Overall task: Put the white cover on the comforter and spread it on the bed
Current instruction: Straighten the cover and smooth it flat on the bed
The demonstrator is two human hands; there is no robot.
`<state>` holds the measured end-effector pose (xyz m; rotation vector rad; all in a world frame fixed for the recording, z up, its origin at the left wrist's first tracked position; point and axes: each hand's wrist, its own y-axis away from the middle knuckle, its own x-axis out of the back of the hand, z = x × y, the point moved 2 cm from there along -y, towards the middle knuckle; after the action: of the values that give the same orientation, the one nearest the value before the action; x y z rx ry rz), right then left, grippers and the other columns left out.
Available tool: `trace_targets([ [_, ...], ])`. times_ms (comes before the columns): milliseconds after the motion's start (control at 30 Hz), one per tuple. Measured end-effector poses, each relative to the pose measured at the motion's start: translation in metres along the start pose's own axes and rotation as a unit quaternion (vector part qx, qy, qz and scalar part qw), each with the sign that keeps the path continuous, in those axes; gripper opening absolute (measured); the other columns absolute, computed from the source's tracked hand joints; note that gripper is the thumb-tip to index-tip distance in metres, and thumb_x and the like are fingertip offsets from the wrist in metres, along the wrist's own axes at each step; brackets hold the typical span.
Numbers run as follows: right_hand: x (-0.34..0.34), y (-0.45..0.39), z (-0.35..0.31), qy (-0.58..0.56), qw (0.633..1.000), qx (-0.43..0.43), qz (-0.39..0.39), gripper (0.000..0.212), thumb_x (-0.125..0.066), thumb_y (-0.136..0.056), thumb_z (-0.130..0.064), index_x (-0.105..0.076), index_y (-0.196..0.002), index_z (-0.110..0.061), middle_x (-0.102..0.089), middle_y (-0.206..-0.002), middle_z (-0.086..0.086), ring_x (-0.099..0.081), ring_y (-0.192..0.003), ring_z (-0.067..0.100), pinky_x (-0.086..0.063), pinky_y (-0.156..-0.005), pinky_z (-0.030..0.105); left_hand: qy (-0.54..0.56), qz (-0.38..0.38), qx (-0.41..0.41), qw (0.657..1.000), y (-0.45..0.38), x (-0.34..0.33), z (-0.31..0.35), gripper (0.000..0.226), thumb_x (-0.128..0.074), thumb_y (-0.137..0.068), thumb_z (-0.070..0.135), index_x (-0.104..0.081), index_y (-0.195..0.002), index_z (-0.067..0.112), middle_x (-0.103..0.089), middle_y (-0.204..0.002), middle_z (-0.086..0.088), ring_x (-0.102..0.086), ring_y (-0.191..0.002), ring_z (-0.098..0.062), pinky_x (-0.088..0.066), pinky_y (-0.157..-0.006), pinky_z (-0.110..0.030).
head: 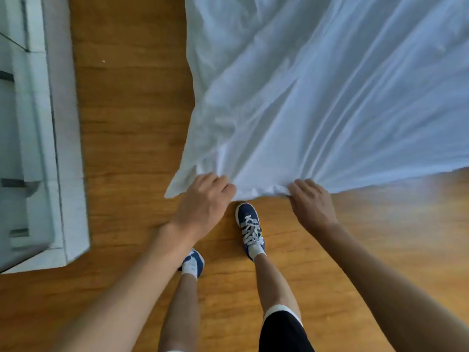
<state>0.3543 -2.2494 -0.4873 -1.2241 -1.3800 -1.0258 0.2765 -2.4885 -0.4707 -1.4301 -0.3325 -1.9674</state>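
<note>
1. A person stands on a wooden floor (127, 148) and bends toward a white cover (317, 97) that fans out ahead and to the right, both hands fastened on its near edge.
2. The left hand (203, 201) has its fingers curled into a gathered bunch of cloth close to the near-left corner, which pokes out loose just beyond the knuckles.
3. The right hand (313, 204) pinches the same hem a little farther along, fingers bent over a small fold; neither hand is open.
4. The two grips sit near each other, with a short span of hem sagging between them directly above the forward blue shoe (250, 226).
5. Creases radiate from the two holds across the fabric, which suggests the cloth is being drawn taut toward the person, likely to drag or straighten it.
6. Holding near a corner would make sense for finding the cover's edge or opening, though no opening shows from this angle.
7. Whether the comforter is already inside cannot be told; the fabric looks thin and flat near the hands.
8. The cover's far end runs out of the picture at top and right; whether it lies on a bed there cannot be told.
9. A white cabinet (50, 148) stands to the left, well apart from the cloth.
10. The other shoe (194, 261) is planted behind the left wrist.
</note>
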Motion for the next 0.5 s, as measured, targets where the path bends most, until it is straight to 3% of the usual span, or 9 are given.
trace_targets([
  [67,0.005,0.022,-0.02,0.004,0.998,-0.017,-0.052,0.007,-0.062,-0.071,-0.004,-0.058,-0.069,-0.01,-0.053,-0.065,0.005,-0.053,-0.056,0.027,-0.038,-0.045,0.03,-0.004,-0.082,0.013,0.997,0.026,0.008,0.005,0.015,-0.054,-0.082,-0.001,-0.063,-0.077,0.01,-0.058,-0.073,-0.004,-0.053,-0.067,-0.022,-0.052,-0.066,-0.038],
  [133,0.017,0.03,-0.039,0.021,0.984,-0.064,-0.166,0.016,-0.07,-0.069,-0.002,-0.062,-0.077,-0.013,-0.058,-0.075,0.002,-0.058,-0.066,0.024,-0.044,-0.051,0.031,0.0,-0.214,0.066,0.975,0.034,0.026,0.012,0.017,-0.064,-0.081,0.0,-0.066,-0.091,0.013,-0.06,-0.088,-0.004,-0.055,-0.081,-0.023,-0.052,-0.077,-0.039],
  [200,0.027,0.029,-0.058,0.044,0.939,-0.091,-0.329,0.021,-0.064,-0.083,-0.006,-0.064,-0.101,-0.017,-0.061,-0.104,0.002,-0.059,-0.096,0.023,-0.049,-0.073,0.032,-0.026,-0.355,0.081,0.931,0.038,0.044,0.023,0.028,-0.056,-0.087,0.001,-0.062,-0.111,0.014,-0.055,-0.115,-0.009,-0.05,-0.107,-0.029,-0.042,-0.096,-0.042],
  [267,0.053,0.021,-0.08,0.002,0.895,-0.188,-0.405,0.029,-0.048,-0.094,-0.014,-0.059,-0.121,-0.02,-0.055,-0.125,0.002,-0.049,-0.119,0.023,-0.046,-0.091,0.034,-0.045,-0.458,0.073,0.885,0.043,0.079,0.032,0.031,-0.05,-0.089,0.002,-0.055,-0.118,0.011,-0.048,-0.126,-0.014,-0.042,-0.118,-0.034,-0.031,-0.104,-0.045],
  [367,0.1,-0.002,-0.118,-0.102,0.852,-0.373,-0.354,0.028,-0.041,-0.094,-0.022,-0.061,-0.114,-0.02,-0.061,-0.118,0.003,-0.056,-0.108,0.025,-0.047,-0.083,0.034,-0.05,-0.453,0.092,0.886,0.054,0.142,0.024,0.031,-0.045,-0.09,0.003,-0.052,-0.119,0.012,-0.05,-0.125,-0.012,-0.042,-0.118,-0.031,-0.032,-0.102,-0.042],
  [500,0.16,-0.044,-0.168,-0.181,0.827,-0.411,-0.339,0.023,-0.04,-0.089,-0.019,-0.062,-0.091,-0.013,-0.064,-0.092,0.006,-0.056,-0.08,0.026,-0.047,-0.069,0.034,-0.07,-0.431,0.142,0.888,0.062,0.221,-0.015,0.033,-0.04,-0.095,0.007,-0.054,-0.123,0.015,-0.053,-0.128,-0.009,-0.044,-0.122,-0.028,-0.034,-0.103,-0.04],
])
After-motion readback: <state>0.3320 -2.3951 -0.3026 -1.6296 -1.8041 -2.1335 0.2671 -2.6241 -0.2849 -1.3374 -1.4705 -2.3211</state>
